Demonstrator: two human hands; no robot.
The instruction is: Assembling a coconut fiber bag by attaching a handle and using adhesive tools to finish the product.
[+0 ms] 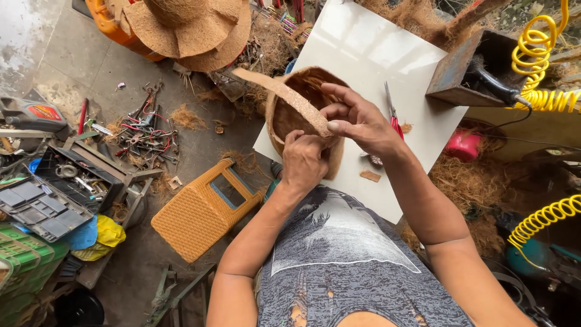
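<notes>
Seen from above, a person in a grey printed shirt works with both bare hands over the edge of a white tabletop (363, 54). Between the hands sits a brown bowl-shaped basket of coconut fibre (290, 115), its hollow facing up, resting partly on the table's near-left edge. The left hand (304, 160) is curled closed against the basket's near rim, fingers folded over the fibre wall, thumb side pressed to it. The right hand (357, 118) reaches in from the right and lies over the rim's far side; its thumb and forefinger are pinched shut on one end of a long flat fibre strip (279, 94), while the other fingers spread loosely over the bowl's opening. That strip runs diagonally up and to the left from the pinch, crossing above the basket's mouth and sticking out past its left edge. Just right of the right hand, red-handled scissors (392, 115) lie on the tabletop, and a small fibre scrap (370, 176) lies near the right wrist. On the floor to the left are a woven orange stool (196, 215), scattered hand tools (142, 130) and an open tool case (57, 194). Fibre hats (187, 27) sit at the top, and a yellow coiled air hose (535, 66) hangs at the right.
</notes>
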